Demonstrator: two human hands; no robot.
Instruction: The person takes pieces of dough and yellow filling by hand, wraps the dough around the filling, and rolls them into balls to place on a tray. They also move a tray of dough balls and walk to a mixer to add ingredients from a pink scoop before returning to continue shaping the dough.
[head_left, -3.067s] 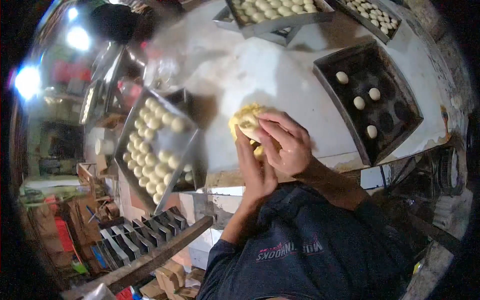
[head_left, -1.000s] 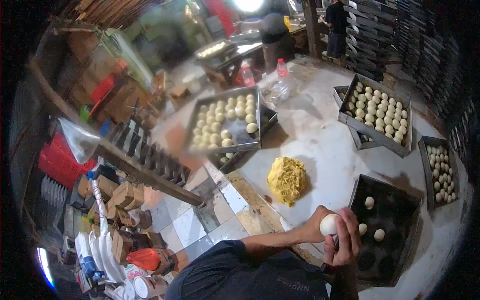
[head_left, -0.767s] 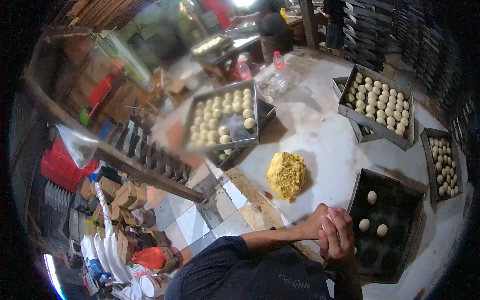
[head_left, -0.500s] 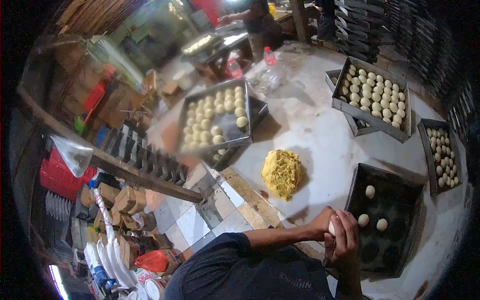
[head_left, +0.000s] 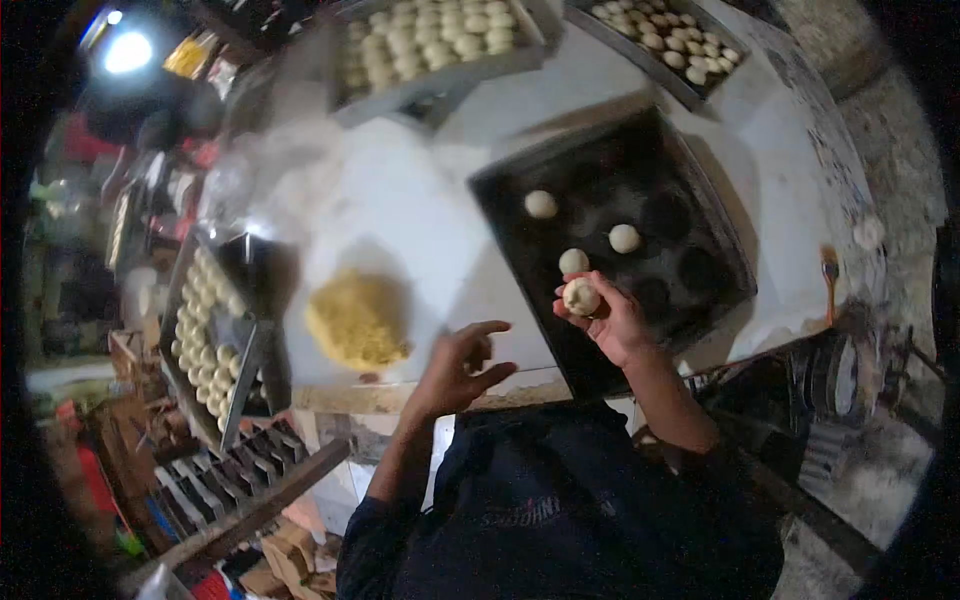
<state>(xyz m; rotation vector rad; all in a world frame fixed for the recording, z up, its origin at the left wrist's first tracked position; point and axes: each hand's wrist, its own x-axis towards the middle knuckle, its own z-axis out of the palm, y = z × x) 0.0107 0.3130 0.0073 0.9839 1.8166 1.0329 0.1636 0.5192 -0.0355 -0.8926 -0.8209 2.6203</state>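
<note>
Held in the fingers of my right hand is a pale dough ball with a puckered top. That hand is over the near left part of a dark baking tray. Inside the tray lie a dough ball, another dough ball, and a third dough ball just beyond my fingers. My left hand hovers by the table's front edge, thumb and fingers apart, with nothing in it. To its left, a mound of yellow crumbly filling sits on the white table.
Trays full of dough balls stand at the back, with another filled tray at the back right. A tray of dough balls is at the left. A brush lies near the right edge.
My view has swung toward the right and down. My hands, together around a dough ball before, have parted; the right one now holds it over the dark tray, while the left is free.
</note>
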